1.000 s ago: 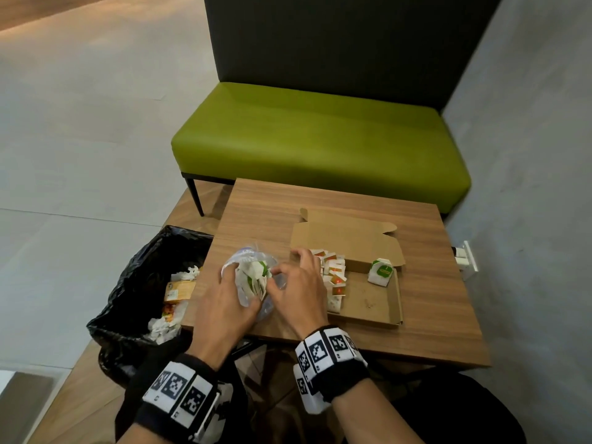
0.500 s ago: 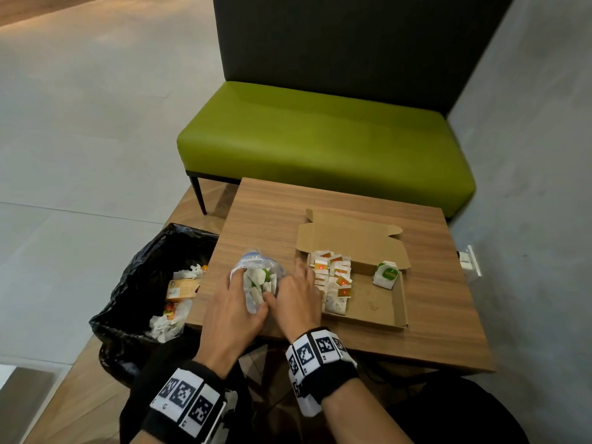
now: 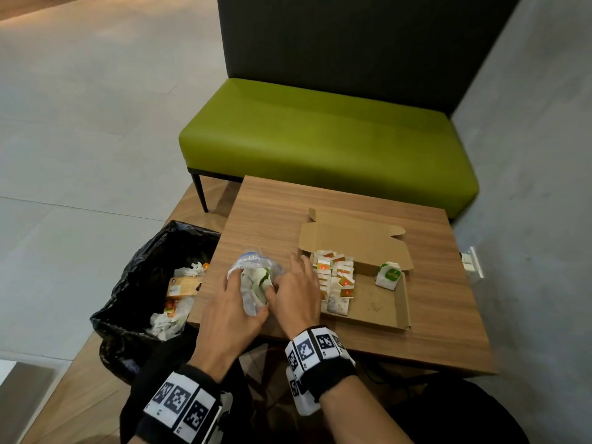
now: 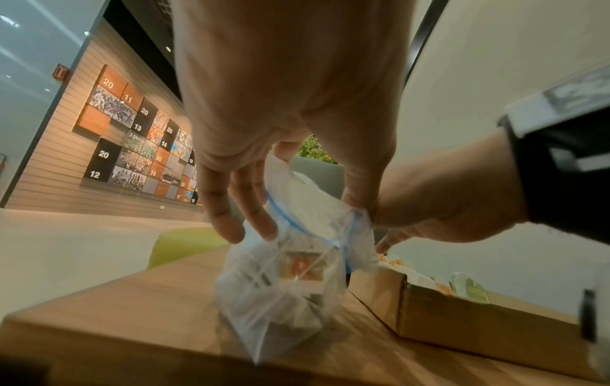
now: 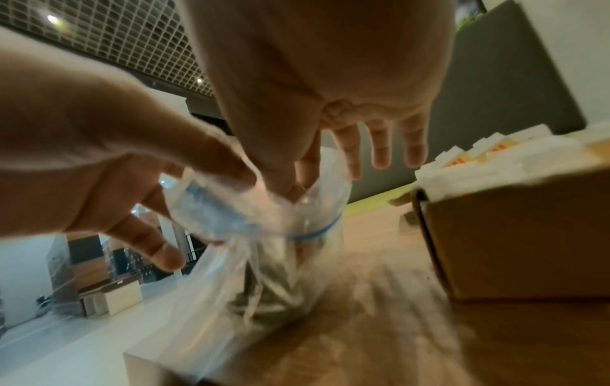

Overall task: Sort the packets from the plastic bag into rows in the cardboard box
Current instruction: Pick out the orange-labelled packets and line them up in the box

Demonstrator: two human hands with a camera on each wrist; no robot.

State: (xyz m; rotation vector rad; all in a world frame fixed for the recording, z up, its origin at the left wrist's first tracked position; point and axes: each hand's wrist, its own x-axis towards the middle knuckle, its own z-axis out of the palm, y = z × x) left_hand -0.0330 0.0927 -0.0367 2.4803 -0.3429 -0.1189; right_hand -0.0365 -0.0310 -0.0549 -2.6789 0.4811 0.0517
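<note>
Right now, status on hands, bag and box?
Left hand and right hand both pinching the bag mouth. Bag on table, packets inside. Box open alongside, orange packets rowed, one green packet. Nothing blocking.

— Head view: high above, angled forward and down over the table (image 3: 416,331), bench at upper centre of frame.
— Wrist views: low, close, along the fingers. Shared by all three: plastic bag (image 4: 287,282) at centre, cardboard box (image 5: 515,229) at right edge.
</note>
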